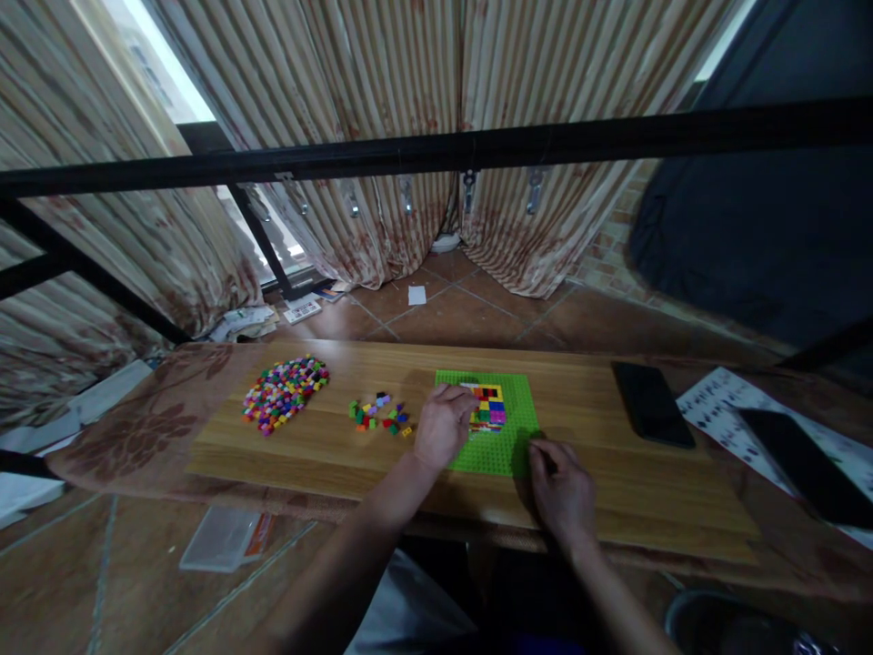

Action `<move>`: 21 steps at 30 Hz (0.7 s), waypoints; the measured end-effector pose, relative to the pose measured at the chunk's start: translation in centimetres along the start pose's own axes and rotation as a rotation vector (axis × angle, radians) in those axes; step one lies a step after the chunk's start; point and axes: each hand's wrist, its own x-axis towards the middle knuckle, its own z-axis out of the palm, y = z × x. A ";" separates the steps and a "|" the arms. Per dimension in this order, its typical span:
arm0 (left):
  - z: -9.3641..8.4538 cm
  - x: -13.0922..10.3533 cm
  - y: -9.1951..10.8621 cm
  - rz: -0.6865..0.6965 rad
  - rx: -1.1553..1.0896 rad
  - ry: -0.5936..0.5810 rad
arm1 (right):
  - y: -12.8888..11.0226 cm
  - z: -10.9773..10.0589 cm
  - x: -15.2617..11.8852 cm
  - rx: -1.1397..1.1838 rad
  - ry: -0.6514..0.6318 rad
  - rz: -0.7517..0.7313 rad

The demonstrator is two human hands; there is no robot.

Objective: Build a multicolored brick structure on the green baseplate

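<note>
left hand (445,426) is over the left part of the colorful brick build (492,408) on the green baseplate (515,455), fingers bunched, can't tell if they're pinching a piece. right hand (563,487) is curled at the plate's near right corner, grip unclear.

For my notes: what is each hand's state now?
Left hand: curled at the bricks; grip unclear.
Right hand: curled at the plate's edge; grip unclear.

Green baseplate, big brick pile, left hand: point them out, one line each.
Green baseplate (522,414): head view, bare studs right of the built bricks.
Big brick pile (285,393): head view, middle of the heap.
Left hand (442,426): head view, back of the hand.
</note>
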 end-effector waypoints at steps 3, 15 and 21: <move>0.3 -0.1 -0.2 0.008 -0.026 0.029 | 0.0 0.0 0.0 -0.007 -0.005 0.004; 0.0 -0.5 0.0 -0.156 -0.093 0.081 | -0.2 -0.1 0.0 -0.002 -0.006 -0.003; 0.3 -0.4 -0.1 -0.113 0.050 0.044 | -0.3 -0.2 0.0 -0.003 -0.016 0.001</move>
